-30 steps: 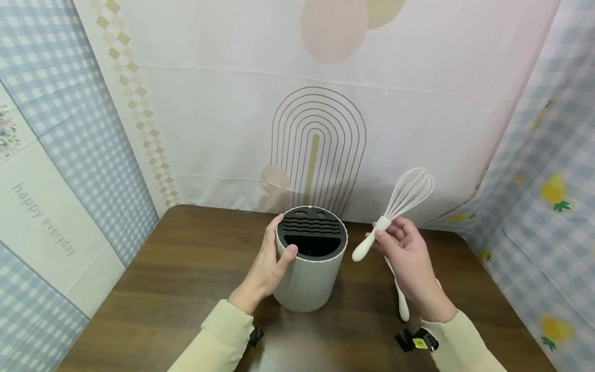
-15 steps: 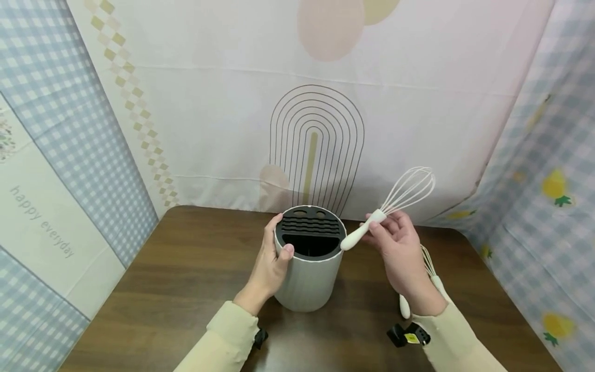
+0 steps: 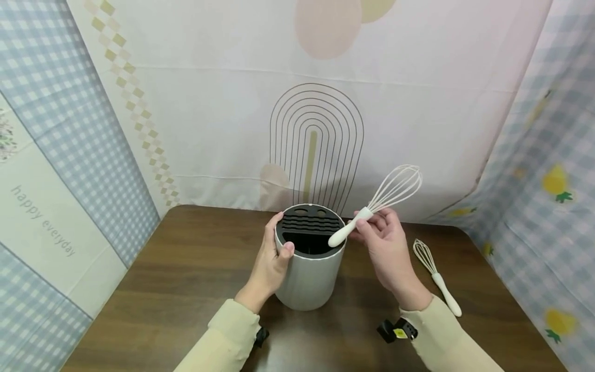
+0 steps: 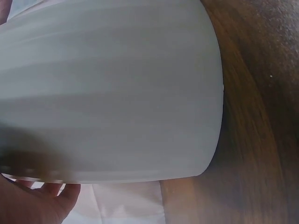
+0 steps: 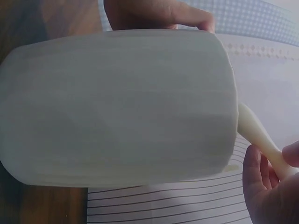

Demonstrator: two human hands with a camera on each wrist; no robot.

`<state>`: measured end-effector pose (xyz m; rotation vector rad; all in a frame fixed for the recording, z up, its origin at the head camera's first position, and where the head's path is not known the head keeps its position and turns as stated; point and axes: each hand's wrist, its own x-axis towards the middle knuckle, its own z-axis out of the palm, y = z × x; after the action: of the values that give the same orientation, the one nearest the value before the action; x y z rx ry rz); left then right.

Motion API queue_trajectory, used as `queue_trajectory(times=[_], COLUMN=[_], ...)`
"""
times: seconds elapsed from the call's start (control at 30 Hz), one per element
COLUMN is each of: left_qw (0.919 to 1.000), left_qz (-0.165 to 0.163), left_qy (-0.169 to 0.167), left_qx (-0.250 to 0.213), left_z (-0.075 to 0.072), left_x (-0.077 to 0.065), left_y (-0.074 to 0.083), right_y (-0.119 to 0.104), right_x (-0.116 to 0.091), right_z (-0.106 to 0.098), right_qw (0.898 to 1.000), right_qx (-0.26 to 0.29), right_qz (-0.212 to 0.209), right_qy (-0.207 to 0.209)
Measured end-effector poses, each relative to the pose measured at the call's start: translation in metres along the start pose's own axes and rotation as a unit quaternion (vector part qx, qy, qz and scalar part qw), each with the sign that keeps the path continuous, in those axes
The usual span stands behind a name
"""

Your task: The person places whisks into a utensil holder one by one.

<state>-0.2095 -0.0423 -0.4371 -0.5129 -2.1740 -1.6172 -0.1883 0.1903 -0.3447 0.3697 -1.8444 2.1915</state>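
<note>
A white cylindrical utensil holder (image 3: 307, 287) with a black slotted top (image 3: 311, 225) stands upright on the table. My left hand (image 3: 269, 261) grips its left side near the rim, thumb over the front edge and fingers round the back. In my right hand (image 3: 383, 245), thumb and fingers pinch a white whisk (image 3: 350, 227) high on its handle. The wire loops point up and to the right. Its handle end slants down over the right part of the holder's large opening. In the right wrist view, the whisk's handle (image 5: 257, 128) shows just past the holder's rim.
A second white whisk (image 3: 437, 276) lies on the brown wooden table (image 3: 186, 289), right of my right forearm. Behind the table hangs a pale patterned cloth (image 3: 223, 129). Blue checked cloths (image 3: 534, 206) close off both sides.
My right hand has moved left with the whisk, bringing the handle end from beside the holder to over its opening. The other whisk has come out from behind the arm. My left hand stays put.
</note>
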Motion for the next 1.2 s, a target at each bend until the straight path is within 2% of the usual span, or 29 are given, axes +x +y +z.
queue_trajectory(times=[0.4, 0.6, 0.8, 1.03, 1.2], left_qw=[0.9999, 0.9999, 0.9998, 0.9997, 0.9995], left_qz=[-0.006, -0.004, 0.004, 0.012, 0.014], left_qy=[0.004, 0.003, 0.005, 0.007, 0.009], left_qx=[0.01, 0.016, 0.016, 0.022, 0.027], left_z=[0.003, 0.005, 0.005, 0.006, 0.005], left_x=[-0.002, -0.002, -0.002, -0.002, -0.002], left_y=[0.0, 0.001, 0.0, -0.003, -0.004], right_y=[0.008, 0.01, 0.009, -0.01, -0.013], right_x=[0.001, 0.003, 0.002, -0.008, -0.012], right_z=[0.016, 0.023, 0.032, 0.044, 0.049], right_qw=[1.0, 0.997, 0.99, 0.98, 0.968], right_qx=[-0.011, -0.063, -0.11, -0.16, -0.2], right_qz=[-0.003, -0.036, -0.067, -0.082, -0.112], right_qy=[0.004, -0.018, -0.058, -0.083, -0.105])
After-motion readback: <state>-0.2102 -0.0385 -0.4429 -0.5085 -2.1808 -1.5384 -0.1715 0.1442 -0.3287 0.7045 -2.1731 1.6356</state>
